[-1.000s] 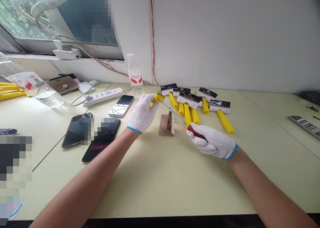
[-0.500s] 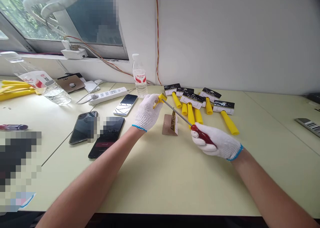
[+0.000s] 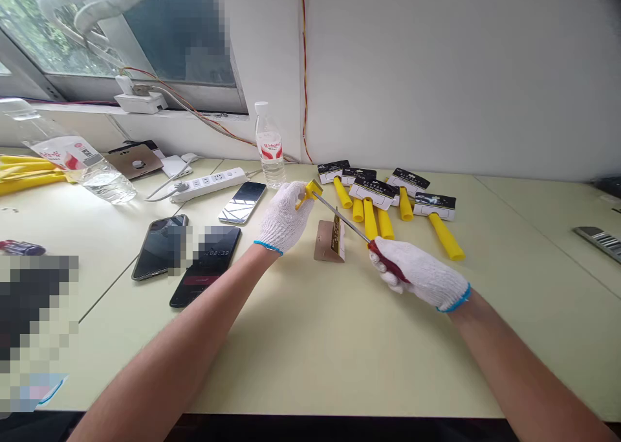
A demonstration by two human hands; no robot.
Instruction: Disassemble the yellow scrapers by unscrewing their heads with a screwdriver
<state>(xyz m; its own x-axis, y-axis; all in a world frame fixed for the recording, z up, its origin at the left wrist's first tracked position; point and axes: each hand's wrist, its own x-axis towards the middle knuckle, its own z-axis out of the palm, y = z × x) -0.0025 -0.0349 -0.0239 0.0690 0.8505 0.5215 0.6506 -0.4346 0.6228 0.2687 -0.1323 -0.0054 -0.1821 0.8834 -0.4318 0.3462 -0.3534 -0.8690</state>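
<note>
My left hand [image 3: 285, 217], in a white knit glove, is closed around a small yellow plastic part [image 3: 313, 189] held above the table. The glove hides most of that part. My right hand [image 3: 417, 270], gloved the same way, grips the red handle of a screwdriver [image 3: 383, 259]. Its long metal shaft slants up to the left, and its tip meets the yellow part. Beneath the shaft, a folded cardboard card [image 3: 330, 240] stands on the table. Behind my right hand lie several yellow handles [image 3: 446, 237] with black-and-white header cards [image 3: 435, 206].
Left of my hands lie phones [image 3: 242, 202], a power strip [image 3: 208, 184] and an upright water bottle [image 3: 271, 147]. Farther left are a tilted bottle [image 3: 104, 180], yellow pieces [image 3: 29, 176] and another screwdriver [image 3: 22, 248]. A metal-looking strip [image 3: 599, 243] lies at the far right.
The fingers of my right hand have shifted around the screwdriver handle, and the handle sits slightly farther left. My left hand stays nearly still with the yellow part.
</note>
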